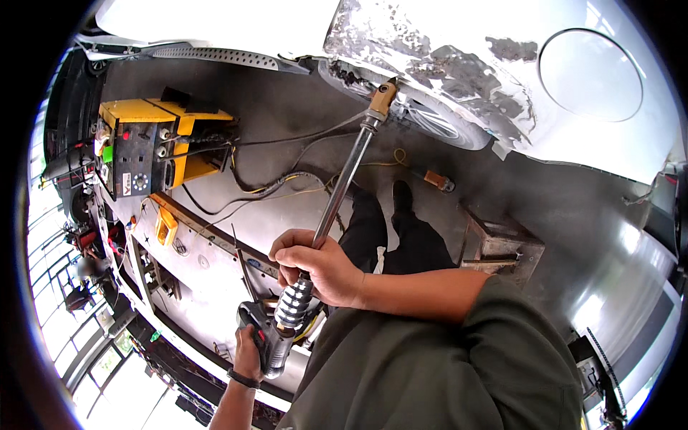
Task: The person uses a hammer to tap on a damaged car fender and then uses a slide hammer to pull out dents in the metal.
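Observation:
A slide-hammer dent puller (350, 170) runs diagonally from my lower left up to the white car's panel. My left hand (248, 352) is closed round its black pistol handle (264, 337). Higher up, my right hand (322, 266) wraps round the steel shaft, just above the ribbed metal weight (293, 307). The brass-coloured head (383, 99) of the puller is at the wheel-arch edge; whether its tip touches the metal I cannot tell. Around it, the car panel (459, 68) is scraped to bare, patchy grey, with the wheel (437, 120) below.
A yellow welding machine (154, 147) stands at left, its dark cables (287, 140) looping over the floor. An orange-and-grey power tool (438, 180) lies near my feet. To the right is a worn stool (505, 240). A white workpiece (208, 265) with a yellow tool (166, 226) is at left.

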The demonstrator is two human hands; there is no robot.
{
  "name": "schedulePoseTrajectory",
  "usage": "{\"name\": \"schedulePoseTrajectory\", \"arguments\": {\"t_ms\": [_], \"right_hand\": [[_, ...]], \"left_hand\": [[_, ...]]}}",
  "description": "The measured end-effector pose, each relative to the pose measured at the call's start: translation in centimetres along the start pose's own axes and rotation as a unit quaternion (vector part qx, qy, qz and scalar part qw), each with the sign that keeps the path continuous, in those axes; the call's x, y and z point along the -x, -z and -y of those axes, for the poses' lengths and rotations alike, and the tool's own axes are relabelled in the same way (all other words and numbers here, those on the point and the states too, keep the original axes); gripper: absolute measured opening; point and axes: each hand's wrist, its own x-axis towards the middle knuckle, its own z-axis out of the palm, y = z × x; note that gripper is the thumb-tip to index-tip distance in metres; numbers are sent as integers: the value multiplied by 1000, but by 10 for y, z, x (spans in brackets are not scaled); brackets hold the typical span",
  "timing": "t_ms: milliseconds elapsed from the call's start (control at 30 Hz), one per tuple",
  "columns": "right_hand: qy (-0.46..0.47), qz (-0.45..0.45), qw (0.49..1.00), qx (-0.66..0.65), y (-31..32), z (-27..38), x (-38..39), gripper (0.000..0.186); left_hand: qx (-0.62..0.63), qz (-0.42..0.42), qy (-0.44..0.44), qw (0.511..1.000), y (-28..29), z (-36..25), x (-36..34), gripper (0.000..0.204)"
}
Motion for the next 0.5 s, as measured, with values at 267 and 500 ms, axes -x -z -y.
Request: {"name": "schedulePoseTrajectory", "arguments": {"t_ms": [267,500], "right_hand": [[16,-64,998,26,21,35,-12,11],[18,-81,996,42,28,50,-9,14]], "left_hand": [[27,19,-23,999,9,37,-58,26],[-4,54,-65,996,-16,25,-52,44]]}}
